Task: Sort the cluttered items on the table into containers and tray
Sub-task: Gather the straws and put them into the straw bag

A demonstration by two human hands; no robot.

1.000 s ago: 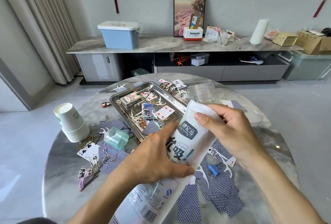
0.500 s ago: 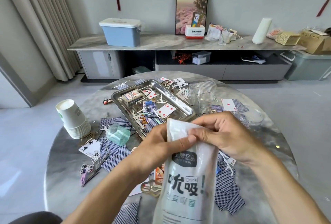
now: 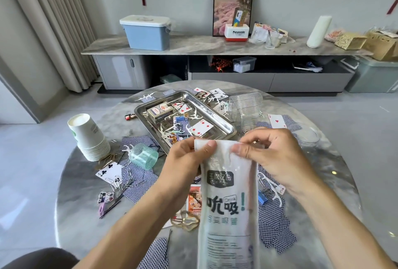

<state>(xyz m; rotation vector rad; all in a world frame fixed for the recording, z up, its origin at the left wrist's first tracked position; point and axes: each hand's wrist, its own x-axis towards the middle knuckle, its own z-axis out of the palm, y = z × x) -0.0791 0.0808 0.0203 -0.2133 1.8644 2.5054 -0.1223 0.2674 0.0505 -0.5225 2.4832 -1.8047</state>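
Long white plastic packet, printed with dark lettering, held upright over the near half of the round table; its lower end runs out of view. Thin film, creased at the top: looks light, limp and a bit slick, likely to fold or slide if taken mid-length. The top edge, where both hands are, seems the sensible hold.

Left hand: thumb over the packet's top left corner, fingers behind, pinching it. Right hand: fingertips curled onto the top right edge, also pinching. Reads as an attempt to part the mouth; whether it is open I cannot tell.

Just beyond: steel tray holding cards, a card box, floss picks. Clear cup stack beside it; paper cup stack far left. Blue-backed playing cards, clips and hairpins scattered around.
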